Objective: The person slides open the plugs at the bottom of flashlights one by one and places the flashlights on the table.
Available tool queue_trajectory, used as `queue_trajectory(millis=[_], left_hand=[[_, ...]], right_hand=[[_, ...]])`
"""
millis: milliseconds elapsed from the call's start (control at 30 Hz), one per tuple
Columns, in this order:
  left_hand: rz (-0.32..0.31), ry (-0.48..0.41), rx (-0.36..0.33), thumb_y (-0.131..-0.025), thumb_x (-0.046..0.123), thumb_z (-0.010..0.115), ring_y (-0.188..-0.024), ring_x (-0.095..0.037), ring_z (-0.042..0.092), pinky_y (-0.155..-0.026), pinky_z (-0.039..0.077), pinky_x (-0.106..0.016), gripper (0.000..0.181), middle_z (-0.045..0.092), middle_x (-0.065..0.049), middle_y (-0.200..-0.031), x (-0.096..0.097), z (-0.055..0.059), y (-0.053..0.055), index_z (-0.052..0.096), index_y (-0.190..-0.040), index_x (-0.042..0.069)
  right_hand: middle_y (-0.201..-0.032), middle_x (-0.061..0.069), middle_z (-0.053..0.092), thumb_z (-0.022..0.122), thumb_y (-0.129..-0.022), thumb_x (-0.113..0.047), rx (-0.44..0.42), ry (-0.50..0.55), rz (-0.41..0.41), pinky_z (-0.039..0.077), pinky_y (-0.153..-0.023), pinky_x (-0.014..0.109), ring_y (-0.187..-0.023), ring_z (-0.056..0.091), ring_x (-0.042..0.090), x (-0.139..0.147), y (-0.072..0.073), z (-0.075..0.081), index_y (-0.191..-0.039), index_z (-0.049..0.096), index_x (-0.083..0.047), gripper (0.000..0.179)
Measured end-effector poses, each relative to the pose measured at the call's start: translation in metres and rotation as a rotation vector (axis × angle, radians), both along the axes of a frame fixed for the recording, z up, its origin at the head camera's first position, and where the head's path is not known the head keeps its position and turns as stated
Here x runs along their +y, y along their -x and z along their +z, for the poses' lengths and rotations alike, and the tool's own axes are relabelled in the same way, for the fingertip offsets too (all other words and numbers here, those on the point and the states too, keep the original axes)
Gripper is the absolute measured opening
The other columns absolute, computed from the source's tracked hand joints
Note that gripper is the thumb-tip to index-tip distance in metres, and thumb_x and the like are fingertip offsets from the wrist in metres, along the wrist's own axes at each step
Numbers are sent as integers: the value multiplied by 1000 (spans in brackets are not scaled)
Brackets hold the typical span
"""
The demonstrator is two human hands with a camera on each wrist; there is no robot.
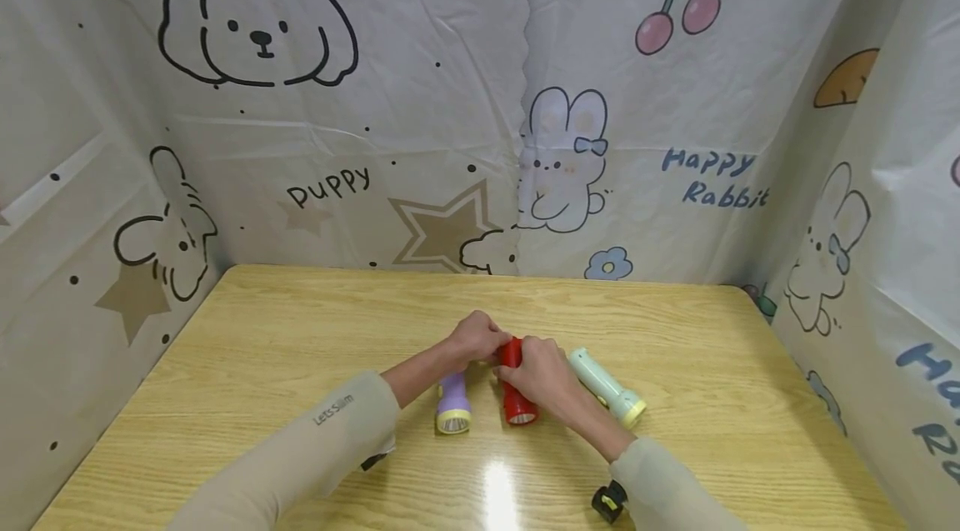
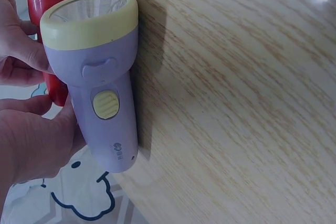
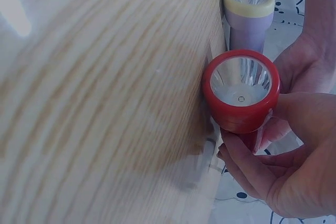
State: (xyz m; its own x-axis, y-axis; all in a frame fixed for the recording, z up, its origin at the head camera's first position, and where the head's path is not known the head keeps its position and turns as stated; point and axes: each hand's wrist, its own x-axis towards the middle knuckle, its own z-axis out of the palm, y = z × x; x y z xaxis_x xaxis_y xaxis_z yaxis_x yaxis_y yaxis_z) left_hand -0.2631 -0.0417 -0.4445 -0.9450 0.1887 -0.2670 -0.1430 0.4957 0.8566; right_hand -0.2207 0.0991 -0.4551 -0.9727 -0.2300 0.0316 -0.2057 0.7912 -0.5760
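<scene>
A red flashlight point(image 1: 512, 381) lies on the table with its lens toward me, between two others. My right hand point(image 1: 546, 368) grips its body, thumb on one side and fingers on the other, as the right wrist view shows. At its tail end, my left hand point(image 1: 477, 338) pinches the red flashlight with its fingertips, partly hidden behind the purple flashlight point(image 2: 102, 98) in the left wrist view. That purple flashlight, with a yellow rim and switch, lies just left, under my left wrist. A mint green flashlight point(image 1: 607, 388) with a yellow rim lies right of my right hand.
The wooden table point(image 1: 315, 323) is bounded by a printed cloth point(image 1: 450, 114) at the back and sides. Both forearms, in light sleeves, reach in from the front edge. A black wrist-worn device point(image 1: 609, 502) sits at the right wrist.
</scene>
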Motion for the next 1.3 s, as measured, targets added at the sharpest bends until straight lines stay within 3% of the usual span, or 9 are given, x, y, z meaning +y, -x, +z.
queue_trajectory(millis=[533,800,1300], left_hand=[[-41,69,59,-94,7,65,-70,-15,63,-57,44,-16,19,71,-9,-78,3,2,1,77,-88,-6],[-39,107,67,-93,8,64,-61,-11,52,-52,38,-16,21,67,-7,-72,4,3,0,76,-81,-4],[-31,100,67,-93,7,64,-62,-11,52,-53,39,-16,20,66,-6,-73,5,1,0,75,-81,-4]], right_hand=[[-65,4,55,82,-84,-24,-25,-4,-3,50,-43,22,-50,57,12,1,2,0,-82,56,-2,34],[-65,4,55,82,-84,-25,-39,-8,-9,50,-43,22,-51,57,13,2,2,0,-82,57,-2,34],[-65,5,55,83,-83,-25,-38,-12,-19,49,-44,23,-52,57,14,4,1,0,-81,57,-2,35]])
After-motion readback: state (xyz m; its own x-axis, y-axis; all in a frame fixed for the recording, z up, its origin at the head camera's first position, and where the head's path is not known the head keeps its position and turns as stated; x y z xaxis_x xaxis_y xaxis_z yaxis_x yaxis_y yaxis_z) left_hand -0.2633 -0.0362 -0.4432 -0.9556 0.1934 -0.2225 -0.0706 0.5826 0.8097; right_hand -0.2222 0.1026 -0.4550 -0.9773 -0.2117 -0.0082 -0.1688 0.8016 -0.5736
